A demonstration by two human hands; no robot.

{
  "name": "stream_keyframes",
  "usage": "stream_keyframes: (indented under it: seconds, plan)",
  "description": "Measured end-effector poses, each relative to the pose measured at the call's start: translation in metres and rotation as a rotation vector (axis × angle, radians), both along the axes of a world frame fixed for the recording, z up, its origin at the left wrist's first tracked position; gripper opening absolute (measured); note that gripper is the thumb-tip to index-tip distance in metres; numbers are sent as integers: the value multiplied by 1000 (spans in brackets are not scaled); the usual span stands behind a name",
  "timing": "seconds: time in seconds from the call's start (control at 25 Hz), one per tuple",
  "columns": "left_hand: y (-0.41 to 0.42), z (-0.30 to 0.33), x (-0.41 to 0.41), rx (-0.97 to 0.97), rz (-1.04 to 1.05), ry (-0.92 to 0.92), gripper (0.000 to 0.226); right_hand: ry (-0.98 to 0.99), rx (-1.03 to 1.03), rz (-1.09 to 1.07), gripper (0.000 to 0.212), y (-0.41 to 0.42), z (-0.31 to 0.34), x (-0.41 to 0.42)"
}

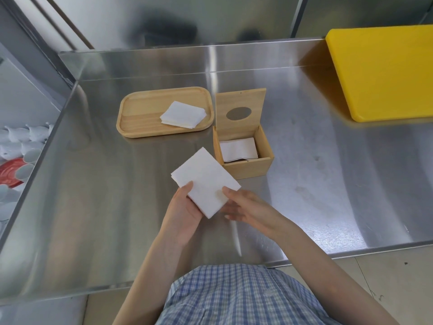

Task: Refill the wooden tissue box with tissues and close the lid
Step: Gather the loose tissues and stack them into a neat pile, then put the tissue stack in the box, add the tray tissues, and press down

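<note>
Wooden box (243,165) stands open on the steel worktop (328,184), lid (240,109) upright at the rear, with a few tissues (237,148) lying low inside. Just left of it a tray (140,120) carries a further stack (183,114). Both hands hold a folded wad (203,181) above the worktop, near the box's front left corner: left hand (185,207) supports it from beneath with thumb on top, right hand (243,207) pinches its near right edge, fingers (228,192) closed on the paper. Judged step: squaring the wad before loading. Recommended: keep edges aligned, turn the wad to match the box's opening, lower it flat onto the tissues already inside, and press lightly so nothing rides over the rim. Lid remains to be closed; tray stack not yet transferred.
</note>
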State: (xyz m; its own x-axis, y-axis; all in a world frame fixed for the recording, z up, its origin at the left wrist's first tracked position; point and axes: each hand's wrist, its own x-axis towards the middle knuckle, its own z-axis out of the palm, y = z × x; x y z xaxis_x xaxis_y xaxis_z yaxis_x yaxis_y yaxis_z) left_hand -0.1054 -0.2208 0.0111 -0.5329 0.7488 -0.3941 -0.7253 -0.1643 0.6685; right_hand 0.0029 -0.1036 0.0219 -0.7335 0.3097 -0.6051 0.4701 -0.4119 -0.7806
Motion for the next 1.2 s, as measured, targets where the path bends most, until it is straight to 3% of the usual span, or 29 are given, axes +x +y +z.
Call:
stream_keyframes:
  seconds: [0.16, 0.32, 0.48, 0.64, 1.08, 1.2]
  plan:
    - [3, 4, 4, 23, 3, -14, 29, 90, -91, -31, 23, -4, -4, 1]
    - [2, 4, 3, -42, 25, 30, 24, 91, 29, -124, 31, 1, -4, 1]
    - [5, 6, 2, -141, 73, 101, 16, 56, 201, -188, 25, 10, -2, 6]
    - [10, 7, -2, -291, 46, 296, 12, 15, 420, -172, 13, 27, 4, 8]
    - [70, 18, -19, -798, -9, 1047, 16, -51, 768, -166, 22, 99, 20, -9]
    - [88, 18, -23, -882, -75, 1157, 19, -75, 869, -161, 26, 117, 18, -20]
